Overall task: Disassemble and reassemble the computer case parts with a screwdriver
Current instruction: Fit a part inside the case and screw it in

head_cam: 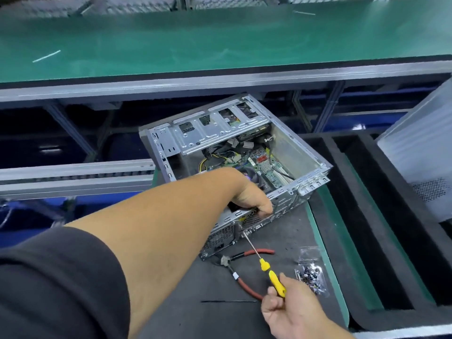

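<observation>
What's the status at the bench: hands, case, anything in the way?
Left hand grips rear edge of the open computer case. Right hand holds yellow screwdriver, tip at the back panel. Red pliers lie under the shaft.

pliers before case, screws right

A dark mat bears the open computer case — beside it red-handled pliers and bagged screws.

Electronics assembly/repair workshop, factory-line type. Long green-matted benches on aluminium framing, open computer case on a dark mat, pliers, bags of screws alongside.
</observation>
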`<action>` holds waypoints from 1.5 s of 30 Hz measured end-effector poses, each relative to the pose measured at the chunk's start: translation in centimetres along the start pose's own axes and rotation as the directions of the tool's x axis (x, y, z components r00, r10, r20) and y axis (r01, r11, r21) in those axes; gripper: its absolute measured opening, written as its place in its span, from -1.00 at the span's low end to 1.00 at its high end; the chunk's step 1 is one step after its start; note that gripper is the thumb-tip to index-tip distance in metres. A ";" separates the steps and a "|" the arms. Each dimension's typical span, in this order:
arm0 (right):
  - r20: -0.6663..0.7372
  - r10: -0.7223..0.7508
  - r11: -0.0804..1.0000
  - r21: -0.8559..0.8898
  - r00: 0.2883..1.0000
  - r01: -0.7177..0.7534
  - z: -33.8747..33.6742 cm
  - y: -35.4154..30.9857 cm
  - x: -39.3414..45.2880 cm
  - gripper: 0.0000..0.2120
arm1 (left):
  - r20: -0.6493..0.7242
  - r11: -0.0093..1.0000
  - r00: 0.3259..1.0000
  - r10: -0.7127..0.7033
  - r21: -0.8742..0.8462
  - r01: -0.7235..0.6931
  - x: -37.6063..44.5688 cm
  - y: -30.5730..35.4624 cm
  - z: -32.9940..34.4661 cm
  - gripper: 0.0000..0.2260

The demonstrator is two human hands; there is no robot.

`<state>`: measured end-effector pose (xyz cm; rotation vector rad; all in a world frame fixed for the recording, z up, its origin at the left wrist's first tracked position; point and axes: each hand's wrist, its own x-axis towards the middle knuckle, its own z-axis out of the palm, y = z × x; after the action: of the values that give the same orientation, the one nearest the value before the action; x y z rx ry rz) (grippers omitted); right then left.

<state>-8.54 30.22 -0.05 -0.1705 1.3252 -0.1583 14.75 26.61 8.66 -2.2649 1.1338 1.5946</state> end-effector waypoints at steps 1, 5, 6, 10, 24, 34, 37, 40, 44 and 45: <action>0.044 0.012 1.000 -0.006 0.999 -0.012 -0.2 -0.3 0.0 -0.80 | 0.005 1.000 1.000 -0.019 -0.003 0.019 -0.1 0.0 0.0 -0.63; 0.191 0.032 0.999 -0.022 0.981 -0.029 -0.7 -1.5 -0.1 -0.84 | -0.019 0.995 0.995 -0.102 -0.018 0.102 0.2 0.0 0.0 -0.68; 0.207 0.043 0.999 -0.020 0.977 -0.040 -0.8 -1.7 0.1 -0.84 | -0.027 0.993 0.993 -0.118 -0.011 0.117 0.2 0.1 0.0 -0.68; 0.267 0.199 0.979 -0.010 0.943 -0.204 -1.2 -2.3 0.2 -0.84 | -0.013 0.987 0.987 -0.163 -0.007 0.163 -0.5 0.7 0.1 -0.67; 0.511 0.290 0.781 -0.615 0.809 0.108 -3.9 -7.8 -2.0 -0.78 | -0.662 0.070 0.618 -0.424 -0.704 -0.706 -10.7 4.7 8.4 -0.80; 0.626 -0.019 0.424 -0.701 0.780 0.573 -5.6 -13.0 -1.3 -0.78 | -0.109 -0.657 0.838 -0.535 -0.570 -0.493 -1.3 5.7 17.3 -0.69; 0.685 -0.055 0.304 -0.681 0.726 0.666 -5.7 -14.8 -1.7 -0.76 | -0.126 -0.620 0.840 -0.528 -0.619 -0.483 -0.2 6.5 16.6 -0.76; 0.728 -0.139 0.100 -0.665 0.672 0.740 -5.4 -17.1 -1.7 -0.70 | -0.153 -0.602 0.850 -0.505 -0.644 -0.473 0.2 7.2 15.8 -0.81; 0.741 -0.145 -0.003 -0.663 0.655 0.749 -5.0 -18.8 -1.4 -0.79 | -0.121 -0.540 0.880 -0.459 -0.748 -0.385 1.0 7.6 14.9 -0.74; 0.742 -0.131 -0.017 -0.664 0.657 0.747 -4.9 -18.8 -1.3 -0.81 | -0.116 -0.551 0.894 -0.434 -0.751 -0.365 1.2 7.6 14.8 -0.73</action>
<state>-13.92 11.96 4.05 -1.7869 0.5393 0.2245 -0.99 28.26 3.53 -3.3654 -2.1173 2.4743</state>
